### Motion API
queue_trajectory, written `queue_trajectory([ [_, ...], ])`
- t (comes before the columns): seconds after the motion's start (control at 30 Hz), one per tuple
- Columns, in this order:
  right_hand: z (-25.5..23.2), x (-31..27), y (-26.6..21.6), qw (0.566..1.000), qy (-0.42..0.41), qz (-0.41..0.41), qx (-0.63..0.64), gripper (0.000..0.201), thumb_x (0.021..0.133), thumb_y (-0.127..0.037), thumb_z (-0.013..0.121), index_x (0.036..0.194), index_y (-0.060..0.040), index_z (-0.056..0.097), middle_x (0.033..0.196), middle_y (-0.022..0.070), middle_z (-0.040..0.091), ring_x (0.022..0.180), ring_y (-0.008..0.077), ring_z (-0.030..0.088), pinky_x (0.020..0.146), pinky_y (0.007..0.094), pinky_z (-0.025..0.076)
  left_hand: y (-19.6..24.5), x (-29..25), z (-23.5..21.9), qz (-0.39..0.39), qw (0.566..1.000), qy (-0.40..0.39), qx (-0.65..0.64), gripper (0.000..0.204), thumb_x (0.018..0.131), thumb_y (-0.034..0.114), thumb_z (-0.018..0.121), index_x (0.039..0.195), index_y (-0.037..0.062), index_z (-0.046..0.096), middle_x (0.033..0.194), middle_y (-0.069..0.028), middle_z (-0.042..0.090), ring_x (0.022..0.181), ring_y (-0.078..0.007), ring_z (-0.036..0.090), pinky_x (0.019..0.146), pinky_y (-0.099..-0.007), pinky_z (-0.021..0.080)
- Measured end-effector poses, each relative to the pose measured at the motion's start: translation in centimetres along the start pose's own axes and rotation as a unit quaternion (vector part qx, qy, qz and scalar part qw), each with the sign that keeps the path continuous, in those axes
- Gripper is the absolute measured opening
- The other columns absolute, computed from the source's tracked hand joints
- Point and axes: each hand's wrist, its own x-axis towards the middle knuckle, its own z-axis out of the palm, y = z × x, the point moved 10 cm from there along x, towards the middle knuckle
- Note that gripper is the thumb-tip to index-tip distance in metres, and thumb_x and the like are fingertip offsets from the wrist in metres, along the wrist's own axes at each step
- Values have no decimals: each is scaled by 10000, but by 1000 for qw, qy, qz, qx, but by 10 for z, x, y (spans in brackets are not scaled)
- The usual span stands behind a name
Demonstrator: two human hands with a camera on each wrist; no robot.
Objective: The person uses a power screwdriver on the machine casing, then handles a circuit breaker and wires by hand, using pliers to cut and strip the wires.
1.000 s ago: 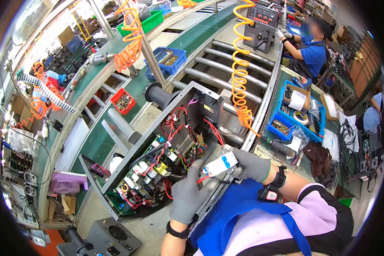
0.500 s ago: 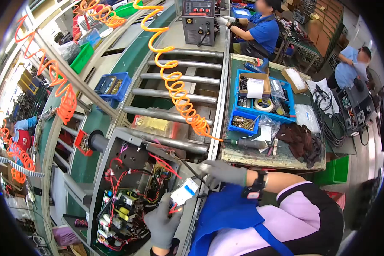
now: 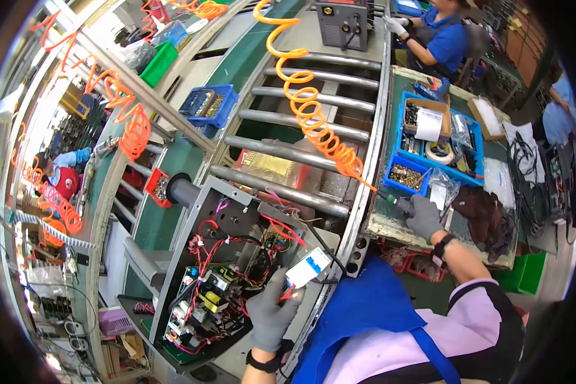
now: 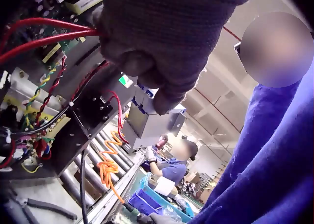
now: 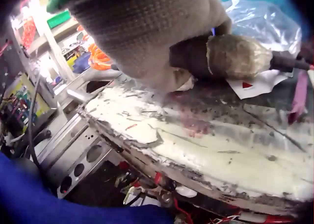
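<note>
My gloved left hand (image 3: 272, 313) pinches a white circuit breaker (image 3: 308, 267) with blue toggles, held beside the open machine chassis (image 3: 201, 211). Red wires run to the breaker from inside the chassis. In the left wrist view the breaker (image 4: 152, 121) hangs under the glove's fingers. Over on the side bench, the right hand (image 3: 424, 217) grips an air screwdriver (image 5: 238, 57), whose tape-wrapped part sticks out past the glove. Its palm side is hidden. An orange coiled hose (image 3: 301, 96) leads to this tool.
A blue tray (image 3: 477, 153) and a small blue bin of screws (image 3: 408, 177) stand on the side bench (image 3: 390, 221), near a brown cloth (image 3: 480, 214). Metal rollers (image 3: 301, 153) lie beyond the chassis. Pliers (image 4: 44, 207) rest below it. Another person (image 3: 438, 41) works farther back.
My right hand has left the circuit breaker and moved right to the bench, where it now grips the air screwdriver. The left hand keeps hold of the breaker. The head view has shifted.
</note>
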Motion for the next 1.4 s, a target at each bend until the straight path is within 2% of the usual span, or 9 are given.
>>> queue_trajectory([
  [0.13, -65, -30, -25, 929, 103, -34, 353, 452, 716, -141, 703, 1122, -39, 534, 913, 80, 644, 845, 268, 645, 765, 382, 517, -10, 4, 16, -1, 1000, -3, 4, 456, 776, 216, 786, 1171, 46, 634, 749, -97, 640, 622, -129, 608, 603, -263, 484],
  [0.17, -80, -36, -26, 870, 141, -69, 468, 449, 720, -137, 696, 1127, -34, 536, 872, 59, 631, 820, 238, 636, 751, 361, 517, -6, 6, 16, 8, 1000, 0, 8, 459, 777, 220, 788, 1171, 45, 633, 749, -95, 640, 618, -134, 609, 602, -264, 485],
  [0.2, -77, -35, -29, 805, 46, -35, 590, 438, 743, -146, 657, 1147, -20, 549, 868, 33, 578, 811, 177, 588, 745, 311, 506, -1, 9, 15, 21, 1000, 8, -7, 458, 780, 230, 789, 1169, 46, 633, 720, -99, 632, 599, -140, 608, 591, -270, 486],
  [0.27, -135, -57, -88, 583, -37, -94, 806, 384, 763, -163, 628, 1110, -10, 568, 904, 68, 592, 850, 188, 602, 791, 309, 528, 1, 8, 13, 24, 1000, 7, 3, 455, 780, 232, 789, 1167, 49, 636, 688, -99, 617, 580, -150, 607, 578, -276, 485],
  [0.33, -201, -74, -134, 502, 4, -204, 840, 370, 770, -184, 604, 1110, -42, 575, 962, 87, 605, 883, 214, 616, 844, 383, 554, 4, 7, 10, 32, 999, 8, 17, 456, 777, 234, 790, 1168, 53, 639, 658, -99, 601, 561, -158, 600, 566, -283, 482],
  [0.4, -225, -91, -159, 364, 100, -170, 910, 425, 744, -210, 612, 1144, -80, 550, 988, 103, 615, 886, 244, 628, 856, 459, 569, 8, 6, 9, 44, 998, 13, 35, 459, 773, 235, 793, 1170, 58, 643, 632, -97, 583, 543, -162, 588, 554, -289, 479],
  [0.63, -229, -113, -196, 358, 68, -237, 901, 364, 769, -180, 634, 1083, -127, 458, 838, 9, 357, 737, 156, 365, 604, 296, 428, 8, 2, 8, 37, 997, -4, 73, 521, 736, 239, 788, 1203, 77, 622, 672, -118, 626, 559, -264, 628, 514, -357, 476],
  [1.07, -198, -106, -184, 389, 86, -157, 904, 347, 755, -212, 614, 1067, -131, 486, 854, 17, 387, 752, 151, 390, 589, 269, 417, 15, 1, 4, 69, 995, 10, 75, 508, 713, 218, 806, 1170, 78, 635, 675, -104, 612, 553, -239, 619, 524, -329, 477],
  [1.4, -183, -94, -185, 354, 68, -154, 920, 321, 776, -236, 615, 1051, -130, 488, 817, 3, 357, 711, 135, 369, 568, 258, 404, 13, 1, 9, 78, 992, -7, 94, 521, 701, 224, 805, 1170, 77, 631, 636, -82, 582, 531, -235, 605, 501, -334, 462],
])
